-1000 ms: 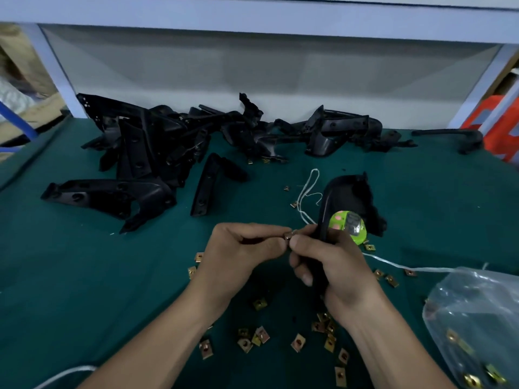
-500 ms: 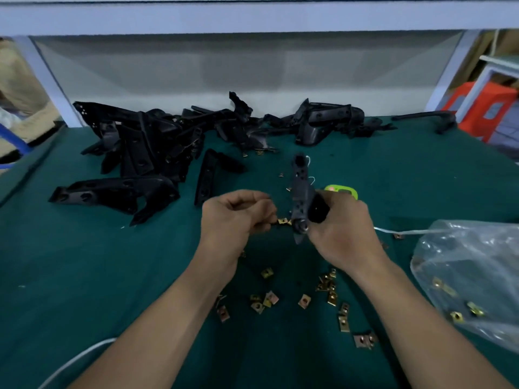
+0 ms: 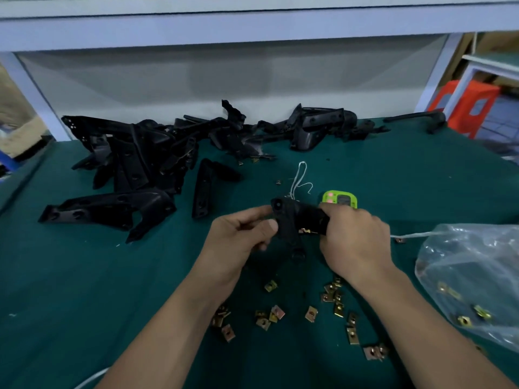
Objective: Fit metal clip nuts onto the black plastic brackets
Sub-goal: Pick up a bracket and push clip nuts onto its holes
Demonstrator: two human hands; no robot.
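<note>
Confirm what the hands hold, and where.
One black plastic bracket: left hand pinches its left end, right hand grips its right end, beside a clip nut.

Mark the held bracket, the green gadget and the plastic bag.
held bracket [image 3: 293, 220], head view, its black middle body
green gadget [image 3: 339, 199], head view, its top face
plastic bag [image 3: 477, 270], head view, its clear side

Bracket pile [image 3: 146, 167] behind; clip nuts [image 3: 309, 313] front; bag [image 3: 474, 276] right.

The bracket [image 3: 297, 220] has been turned from upright to crosswise and is now also gripped by the left hand [image 3: 238, 240]. The clip nut [image 3: 307, 231] (previously pinched in that hand) is seen on the bracket.
</note>
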